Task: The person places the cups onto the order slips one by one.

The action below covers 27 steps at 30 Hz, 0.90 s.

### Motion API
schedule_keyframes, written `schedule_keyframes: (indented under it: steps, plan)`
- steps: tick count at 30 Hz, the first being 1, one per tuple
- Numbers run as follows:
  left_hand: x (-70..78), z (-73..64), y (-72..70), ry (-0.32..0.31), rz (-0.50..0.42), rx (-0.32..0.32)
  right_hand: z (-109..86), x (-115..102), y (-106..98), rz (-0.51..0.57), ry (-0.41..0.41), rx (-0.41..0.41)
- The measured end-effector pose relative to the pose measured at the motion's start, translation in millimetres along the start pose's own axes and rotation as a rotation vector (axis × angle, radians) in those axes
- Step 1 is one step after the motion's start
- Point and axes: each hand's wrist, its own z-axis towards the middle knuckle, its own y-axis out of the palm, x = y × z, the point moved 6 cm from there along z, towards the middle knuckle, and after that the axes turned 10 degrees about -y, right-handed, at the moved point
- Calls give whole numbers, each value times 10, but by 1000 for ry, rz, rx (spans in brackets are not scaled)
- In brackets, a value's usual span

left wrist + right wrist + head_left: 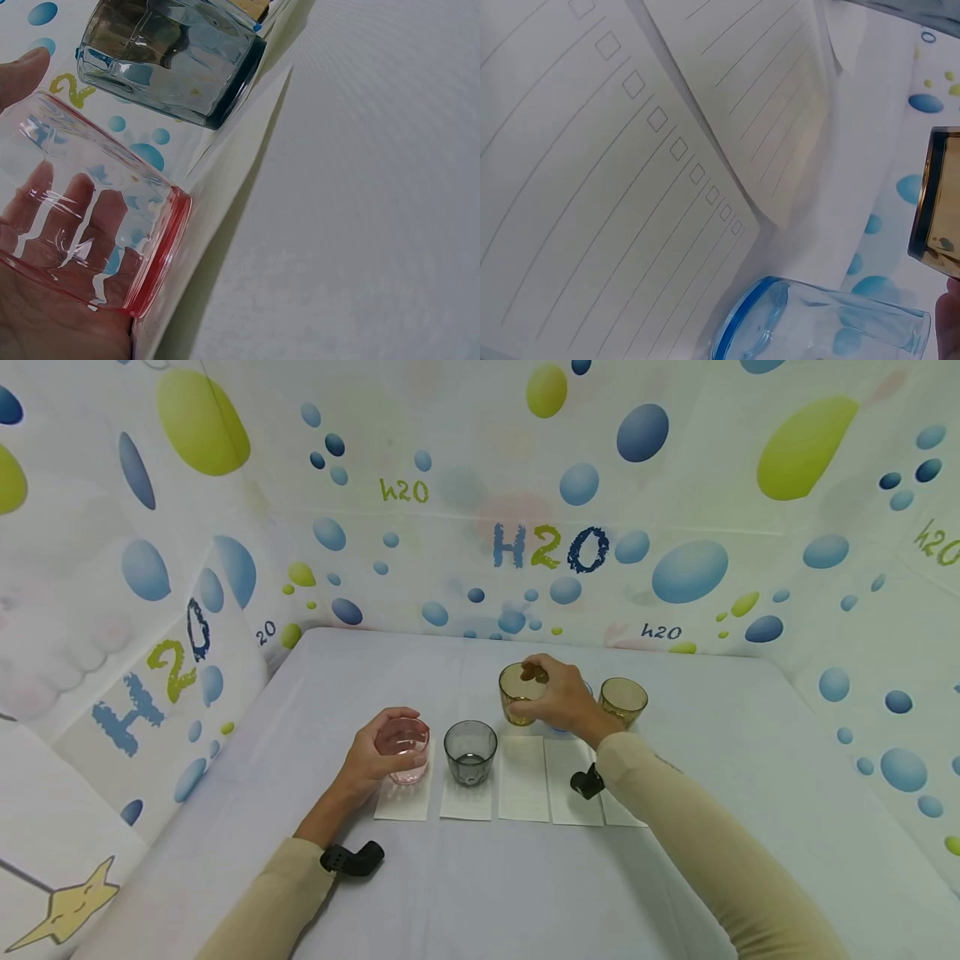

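Observation:
My left hand (365, 762) grips a pink glass (405, 750), fingers behind it and thumb across the near side. The glass stands upright on the leftmost paper slip (405, 808); its red-tinted base (161, 251) shows in the left wrist view. My right hand (567, 697) holds an amber glass (516, 693) by its right side, behind the middle slips. In the right wrist view that amber glass (939, 206) is raised above the table. A grey glass (470, 756) stands on the second slip, between the hands. Behind the right hand a blue glass (821, 322) is mostly hidden in the head view.
A second amber glass (624, 697) stands to the right of the right hand. More paper slips (523, 785) lie in a row; the right wrist view shows printed lines and small boxes on one slip (592, 187). A patterned curtain (450, 552) hangs behind the white table (450, 893).

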Motion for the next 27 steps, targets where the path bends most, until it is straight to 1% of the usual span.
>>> schedule_keyframes:
  steps: [10, 14, 19, 22, 27]
  plan:
    - [-10, 2, -1, -2, -2, 3, -63, -52, -48, 30, -37, 43]
    - [8, 2, 3, -5, -1, 5, -79, -71, -68, 71, -49, 64]
    - [17, 3, 5, 2, -8, -1, -104, -103, -80, 131, -46, 86]
    - [10, 0, 9, 11, -17, -5, -119, -115, -74, 143, -41, 101]
    - [8, -2, 13, 15, -7, -6, -159, -121, -75, 174, -41, 123]
